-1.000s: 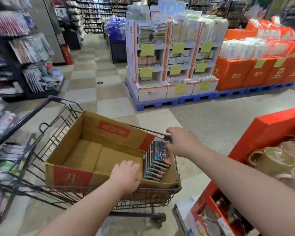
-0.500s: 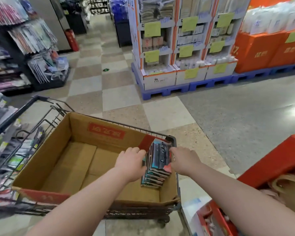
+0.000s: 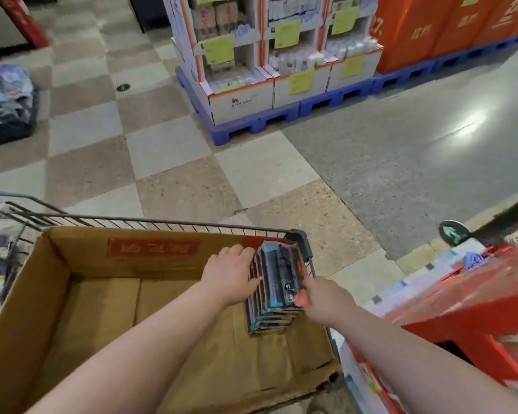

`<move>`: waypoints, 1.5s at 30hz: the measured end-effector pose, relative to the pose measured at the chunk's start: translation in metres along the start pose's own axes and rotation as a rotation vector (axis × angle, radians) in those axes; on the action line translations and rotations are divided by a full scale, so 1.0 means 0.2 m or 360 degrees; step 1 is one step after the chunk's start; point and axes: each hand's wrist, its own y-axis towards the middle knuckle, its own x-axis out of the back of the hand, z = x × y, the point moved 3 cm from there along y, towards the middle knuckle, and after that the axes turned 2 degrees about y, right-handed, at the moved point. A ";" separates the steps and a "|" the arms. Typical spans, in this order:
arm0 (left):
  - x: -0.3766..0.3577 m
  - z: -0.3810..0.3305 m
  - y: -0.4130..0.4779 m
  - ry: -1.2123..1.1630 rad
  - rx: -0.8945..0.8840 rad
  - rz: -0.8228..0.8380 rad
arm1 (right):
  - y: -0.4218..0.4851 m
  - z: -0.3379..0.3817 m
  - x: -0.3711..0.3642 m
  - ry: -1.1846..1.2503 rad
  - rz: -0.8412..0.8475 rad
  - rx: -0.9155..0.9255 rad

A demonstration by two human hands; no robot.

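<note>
gripping packet stack (image 3: 281,282), left hand (image 3: 231,274), right hand (image 3: 323,300), arms outstretched

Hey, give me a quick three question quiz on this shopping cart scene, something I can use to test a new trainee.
1. True or false: the stack of packets lies on the floor beside the cart.
2. Which corner of the cardboard box holds the stack? A near left; B far right; C far left.
3. Fill in: the left hand and the right hand hold the stack from ___ sides.
Key: 1 false, it stands inside the box. 2 B. 3 opposite.
</note>
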 end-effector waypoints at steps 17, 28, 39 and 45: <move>-0.62 0.12 0.44 -0.1370 0.0418 0.0906 | 0.48 0.00 -0.33 0.0723 0.0119 -0.0557; -0.82 0.05 0.51 -0.2027 0.0921 0.0791 | 0.49 -0.04 -0.41 0.1177 0.0168 -0.0898; -0.86 0.30 0.42 -0.2372 0.1118 0.0765 | 0.53 -0.05 -0.52 0.1300 0.0379 -0.0991; -0.88 0.31 0.38 -0.2430 0.1088 0.0742 | 0.51 -0.02 -0.61 0.1339 0.0379 -0.1082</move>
